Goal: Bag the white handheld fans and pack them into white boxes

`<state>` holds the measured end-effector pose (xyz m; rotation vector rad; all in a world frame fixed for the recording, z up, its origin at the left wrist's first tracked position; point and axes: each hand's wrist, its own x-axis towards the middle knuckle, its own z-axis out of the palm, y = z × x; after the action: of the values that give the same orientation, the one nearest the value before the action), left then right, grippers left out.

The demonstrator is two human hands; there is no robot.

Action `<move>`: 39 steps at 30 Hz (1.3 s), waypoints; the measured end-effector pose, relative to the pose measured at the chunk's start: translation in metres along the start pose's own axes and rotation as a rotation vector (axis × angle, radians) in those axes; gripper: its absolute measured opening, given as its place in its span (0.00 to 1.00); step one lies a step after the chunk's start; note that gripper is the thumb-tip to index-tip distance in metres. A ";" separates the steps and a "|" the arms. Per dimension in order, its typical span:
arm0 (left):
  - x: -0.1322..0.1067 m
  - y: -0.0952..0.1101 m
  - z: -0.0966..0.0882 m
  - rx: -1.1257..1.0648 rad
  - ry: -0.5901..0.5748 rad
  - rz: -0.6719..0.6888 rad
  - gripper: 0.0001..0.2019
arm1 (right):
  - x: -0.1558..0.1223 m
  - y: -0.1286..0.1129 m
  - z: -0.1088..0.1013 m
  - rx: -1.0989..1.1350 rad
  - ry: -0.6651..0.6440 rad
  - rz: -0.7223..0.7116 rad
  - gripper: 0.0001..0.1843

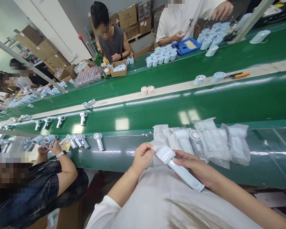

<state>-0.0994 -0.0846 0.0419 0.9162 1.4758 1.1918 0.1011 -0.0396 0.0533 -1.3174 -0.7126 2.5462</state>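
A pale blue handheld fan (178, 167) lies across my lap edge, head up to the left, handle pointing down right. My right hand (200, 170) is closed around its handle from the right. My left hand (143, 156) pinches a thin clear plastic bag (154, 144) at the fan's head. Just beyond, a row of several fans packed in clear bags (205, 141) lies on the near green ledge (114, 152).
Green conveyor belts (205, 101) run across the view with loose fans (83, 117) on them. A person at my left (50, 178) holds fans. Two people opposite work among pale blue fan parts (160, 55) and cardboard boxes (119, 68). An orange-handled tool (238, 75) lies on the divider.
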 end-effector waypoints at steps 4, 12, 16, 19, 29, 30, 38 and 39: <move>0.001 0.006 0.000 0.320 -0.175 0.206 0.11 | -0.003 0.004 0.006 0.008 -0.006 -0.020 0.24; -0.021 -0.015 -0.021 0.829 -0.121 0.873 0.09 | -0.012 0.006 0.007 0.061 0.090 -0.113 0.22; -0.027 -0.039 -0.004 0.764 -0.087 0.659 0.09 | -0.005 0.014 0.011 0.184 0.215 -0.087 0.19; -0.023 -0.027 0.009 0.607 -0.147 0.518 0.07 | 0.001 0.021 0.015 0.300 0.257 -0.095 0.17; -0.019 0.011 0.023 0.623 -0.322 0.804 0.13 | -0.008 0.029 0.012 0.323 0.168 -0.028 0.22; -0.021 0.011 0.023 0.633 -0.388 0.856 0.12 | -0.007 0.030 0.010 0.288 0.177 -0.063 0.20; -0.021 0.017 0.017 0.322 -0.233 0.254 0.10 | -0.033 0.030 -0.021 -0.265 0.424 -0.363 0.19; -0.022 0.016 0.018 0.295 -0.277 0.210 0.11 | -0.042 0.026 -0.025 -0.329 0.373 -0.405 0.19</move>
<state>-0.0777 -0.0978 0.0623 1.4070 1.3730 0.9593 0.1476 -0.0698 0.0585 -1.5009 -1.2040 1.8567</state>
